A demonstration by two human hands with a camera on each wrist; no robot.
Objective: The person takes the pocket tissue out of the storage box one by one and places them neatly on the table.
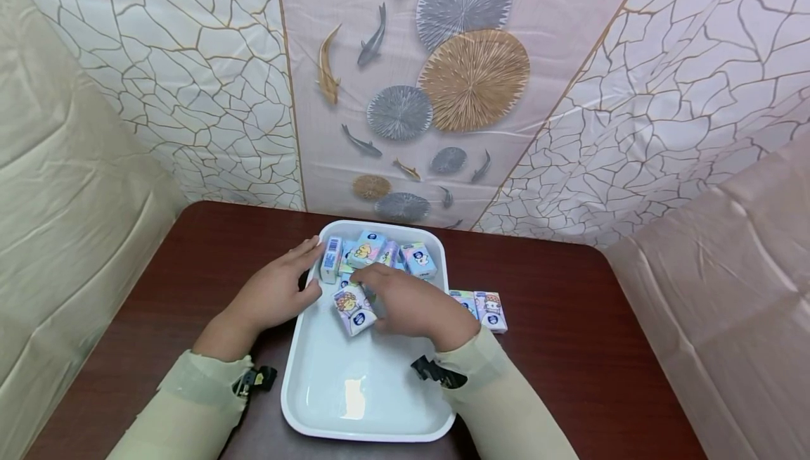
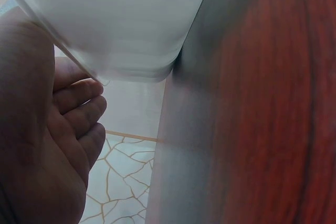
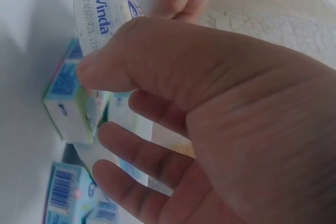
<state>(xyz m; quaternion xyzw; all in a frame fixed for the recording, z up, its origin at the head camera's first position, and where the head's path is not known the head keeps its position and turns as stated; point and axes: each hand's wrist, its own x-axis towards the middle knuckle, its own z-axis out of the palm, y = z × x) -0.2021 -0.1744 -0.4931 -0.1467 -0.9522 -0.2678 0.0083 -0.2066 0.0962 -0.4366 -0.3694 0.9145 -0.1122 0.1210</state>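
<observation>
My right hand is over the far half of a white tray. Between thumb and fingers it pinches a small tissue pack with a cartoon print. In the right wrist view, the thumb lies against this pack's end, marked Vinda, and the other fingers are spread below. Several more tissue packs lie heaped at the tray's far end. With fingers extended, my left hand rests at the tray's left rim. The left wrist view shows its fingers beside the tray's outer wall.
Two tissue packs lie on the dark wooden table right of the tray, one partly hidden by my right wrist. A patterned cloth hangs behind the table. Pale cloth sides flank it.
</observation>
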